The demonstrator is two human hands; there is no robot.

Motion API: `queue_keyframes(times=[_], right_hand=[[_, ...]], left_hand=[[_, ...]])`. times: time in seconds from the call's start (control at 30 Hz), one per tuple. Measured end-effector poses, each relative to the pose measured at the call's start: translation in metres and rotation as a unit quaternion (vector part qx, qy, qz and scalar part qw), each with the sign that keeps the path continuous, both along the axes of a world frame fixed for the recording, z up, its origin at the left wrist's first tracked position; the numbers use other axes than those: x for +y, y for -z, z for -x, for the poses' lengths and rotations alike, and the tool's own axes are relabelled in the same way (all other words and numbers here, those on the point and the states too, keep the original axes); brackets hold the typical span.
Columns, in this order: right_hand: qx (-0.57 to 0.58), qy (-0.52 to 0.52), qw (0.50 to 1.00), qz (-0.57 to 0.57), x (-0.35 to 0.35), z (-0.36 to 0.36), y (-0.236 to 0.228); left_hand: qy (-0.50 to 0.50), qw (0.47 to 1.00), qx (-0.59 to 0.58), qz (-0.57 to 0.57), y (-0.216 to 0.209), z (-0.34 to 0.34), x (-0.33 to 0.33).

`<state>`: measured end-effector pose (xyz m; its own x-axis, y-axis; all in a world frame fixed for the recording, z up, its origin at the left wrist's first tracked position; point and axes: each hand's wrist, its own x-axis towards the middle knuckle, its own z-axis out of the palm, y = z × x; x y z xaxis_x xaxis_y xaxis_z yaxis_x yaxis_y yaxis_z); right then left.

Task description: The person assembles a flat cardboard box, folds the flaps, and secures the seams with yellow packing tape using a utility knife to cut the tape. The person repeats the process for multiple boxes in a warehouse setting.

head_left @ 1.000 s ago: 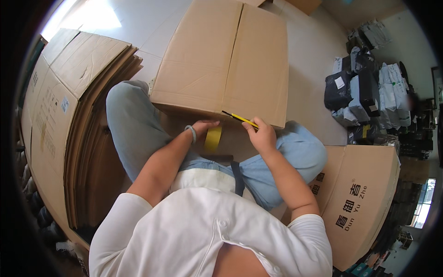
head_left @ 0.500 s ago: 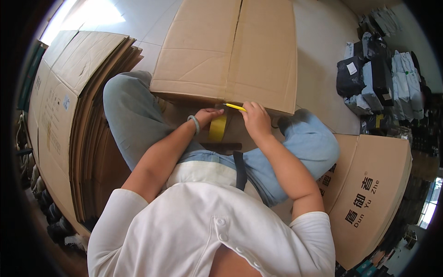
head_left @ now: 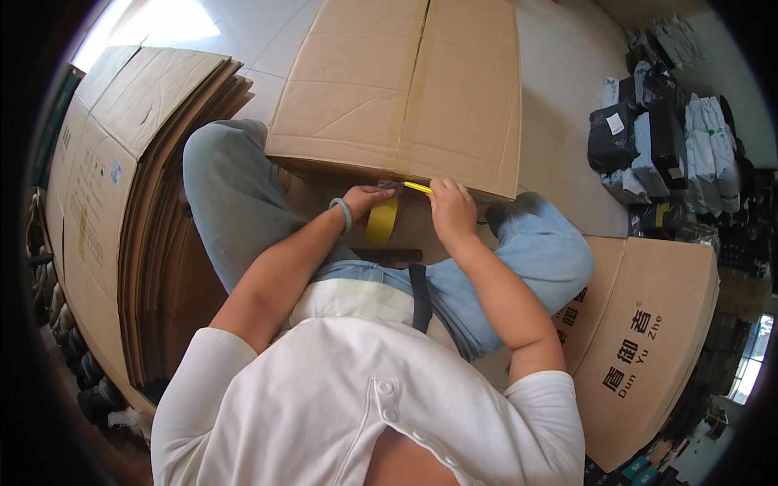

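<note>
A large cardboard box (head_left: 405, 89) stands in front of me, clear tape running along its top seam. Just below its near edge, my left hand (head_left: 366, 202) is closed on a yellow roll of tape (head_left: 381, 223). A short, shiny stretch of tape (head_left: 389, 185) shows between the left fingertips and the box edge. My right hand (head_left: 454, 212) grips a slim yellow utility knife (head_left: 418, 187), its tip pointing left at that tape. Whether the blade touches the tape is too small to tell.
Flattened cardboard boxes (head_left: 105, 211) stand stacked at my left. Another printed carton (head_left: 640, 340) lies at my right. Black and grey wrapped parcels (head_left: 613, 134) are piled at the far right. My bent knees flank the big box on the tiled floor.
The knife and right hand have shifted slightly right, and the knife tip sits a little farther from the left fingertips. More of the shiny tape shows. The left hand keeps hold of the roll.
</note>
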<state>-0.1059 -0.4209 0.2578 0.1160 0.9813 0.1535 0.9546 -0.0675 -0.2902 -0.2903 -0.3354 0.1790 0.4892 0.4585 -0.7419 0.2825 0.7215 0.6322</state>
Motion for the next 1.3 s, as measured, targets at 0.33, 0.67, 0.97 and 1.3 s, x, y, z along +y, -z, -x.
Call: queue_keyframes(times=[0.33,0.67,0.97,1.3], right_hand=[[0.132,0.013,0.991,0.007,-0.017,-0.002,0.005],[0.186,-0.097,0.973,0.099,0.042,0.038,0.083],[0.294,0.064,0.951,-0.073,0.030,0.052,0.057],[0.634,0.558,0.528,-0.087,0.105,0.032,0.053]], left_hand=[[0.231,0.903,0.210,-0.295,0.016,0.006,0.001],[0.484,0.797,0.151,-0.328,0.063,0.024,-0.002],[0.421,0.858,0.064,-0.286,-0.011,0.029,-0.003],[0.161,0.947,-0.051,-0.274,-0.150,0.100,0.018]])
